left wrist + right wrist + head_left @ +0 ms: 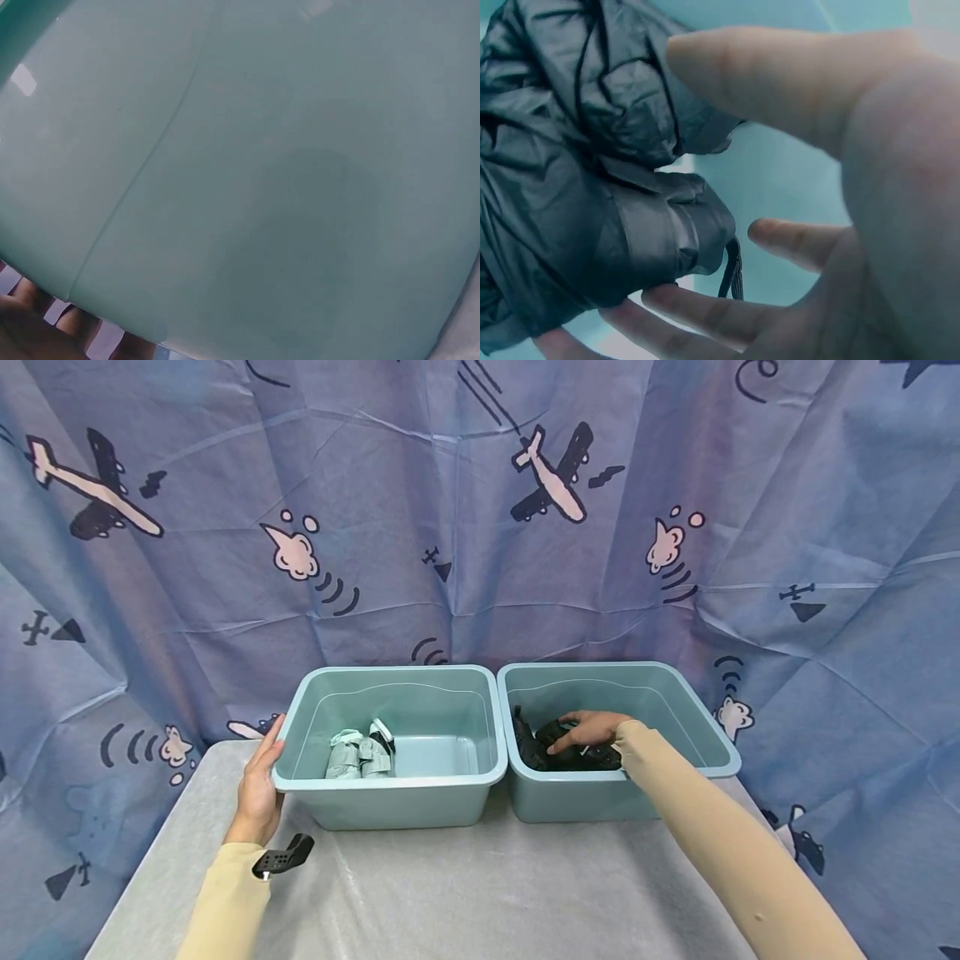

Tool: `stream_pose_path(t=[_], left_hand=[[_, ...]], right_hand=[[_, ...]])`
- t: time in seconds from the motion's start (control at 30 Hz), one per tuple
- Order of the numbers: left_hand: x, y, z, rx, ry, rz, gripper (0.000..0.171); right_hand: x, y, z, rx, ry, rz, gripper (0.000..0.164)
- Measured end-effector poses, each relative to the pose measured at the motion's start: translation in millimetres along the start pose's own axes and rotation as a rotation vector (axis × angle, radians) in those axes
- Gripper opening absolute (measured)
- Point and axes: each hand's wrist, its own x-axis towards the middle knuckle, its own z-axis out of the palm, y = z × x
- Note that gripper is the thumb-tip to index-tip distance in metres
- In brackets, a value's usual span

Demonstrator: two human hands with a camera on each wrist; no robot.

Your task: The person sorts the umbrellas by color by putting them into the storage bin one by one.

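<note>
My left hand (258, 785) rests against the left side of the left teal bin (397, 806), fingers straight along its rim. In that bin, two pale grey-green folded umbrellas (360, 760) lie side by side at the left. My right hand (592, 729) reaches down into the right teal bin (585, 802), over several black folded umbrellas (531, 750). In the right wrist view, the thumb is stretched out above and the fingertips touch the lower edge of a black umbrella (630, 232) with a dark cord at its end. The hand is not closed round it.
Both bins stand side by side on a table with a grey cloth (450, 893). A blue curtain (480, 527) with airplane prints hangs right behind them. A black wrist device (283, 857) sits on the left sleeve.
</note>
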Motion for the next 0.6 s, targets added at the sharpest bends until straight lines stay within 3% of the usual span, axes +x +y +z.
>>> stream_pose_path(t=[0.37, 0.6], left_hand=[[2.3, -0.6, 1.1, 0.026, 0.006, -0.033, 0.057], [3.3, -0.9, 0.6, 0.016, 0.015, -0.043, 0.058]], right_hand=[[-0.9, 6.1, -2.4, -0.006, 0.058, 0.047, 0.094], [-0.9, 8.3, -4.5, 0.012, 0.05, 0.016, 0.094]])
